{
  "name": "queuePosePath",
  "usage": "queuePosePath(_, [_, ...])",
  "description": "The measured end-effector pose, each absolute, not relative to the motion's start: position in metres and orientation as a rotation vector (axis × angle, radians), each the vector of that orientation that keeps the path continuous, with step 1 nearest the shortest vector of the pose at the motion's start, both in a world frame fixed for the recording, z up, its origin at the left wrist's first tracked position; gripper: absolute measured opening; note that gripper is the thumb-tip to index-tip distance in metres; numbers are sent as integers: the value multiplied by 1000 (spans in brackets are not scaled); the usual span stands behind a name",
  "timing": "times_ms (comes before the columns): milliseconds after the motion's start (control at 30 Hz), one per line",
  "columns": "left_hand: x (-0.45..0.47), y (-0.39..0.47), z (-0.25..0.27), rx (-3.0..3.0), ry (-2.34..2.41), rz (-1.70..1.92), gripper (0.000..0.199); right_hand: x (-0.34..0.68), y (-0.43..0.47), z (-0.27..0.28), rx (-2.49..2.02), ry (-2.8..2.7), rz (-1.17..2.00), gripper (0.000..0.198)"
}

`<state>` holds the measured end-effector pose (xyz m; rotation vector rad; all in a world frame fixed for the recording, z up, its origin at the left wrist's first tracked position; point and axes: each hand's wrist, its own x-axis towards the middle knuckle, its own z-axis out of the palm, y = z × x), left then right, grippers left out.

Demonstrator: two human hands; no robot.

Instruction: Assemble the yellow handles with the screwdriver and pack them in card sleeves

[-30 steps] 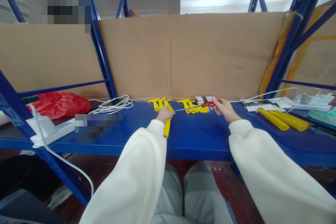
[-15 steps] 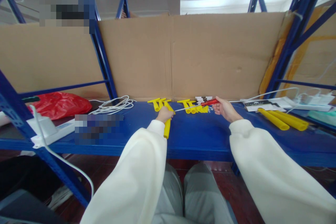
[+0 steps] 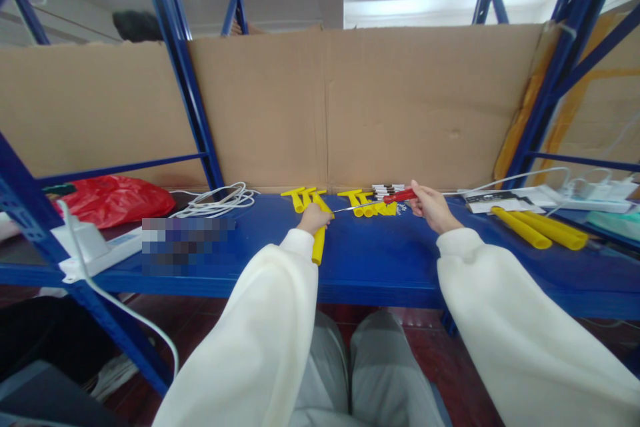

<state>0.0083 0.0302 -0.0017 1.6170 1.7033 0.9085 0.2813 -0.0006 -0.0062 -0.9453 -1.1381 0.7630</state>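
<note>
My left hand (image 3: 314, 219) is closed around a yellow tube-shaped handle (image 3: 319, 247), whose lower end sticks out below my fingers. In my right hand (image 3: 434, 205) is the red grip of a screwdriver (image 3: 400, 196). Its thin metal shaft runs leftward to the yellow handle, and the tip meets it by my left fingers; the exact contact spot is too small to make out. Just behind my left hand lie yellow T-shaped pieces (image 3: 299, 200). More yellow T-shaped pieces (image 3: 354, 202) rest beneath and behind the screwdriver shaft.
Black-and-white sticks (image 3: 387, 189) lie at the back of the blue shelf (image 3: 380, 260). Two yellow tubes (image 3: 525, 228) lie to the right, near a white power strip (image 3: 595, 197). A coiled white cable (image 3: 225, 200) and red plastic bag (image 3: 115, 201) are left. Cardboard (image 3: 400, 107) walls the back.
The fingers of my right hand have shifted slightly on the screwdriver's grip, and the hand sits a touch differently. My left hand and the yellow handle stay where they were.
</note>
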Motion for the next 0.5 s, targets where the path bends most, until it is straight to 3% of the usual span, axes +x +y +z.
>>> queuePosePath(333, [9,29,0,1625,1722,892,32,282,-5,3,-849,-1168,1011,20])
queuePosePath(500, [8,31,-2,1627,1714,900,30,280,-5,2,-853,-1152,981,26])
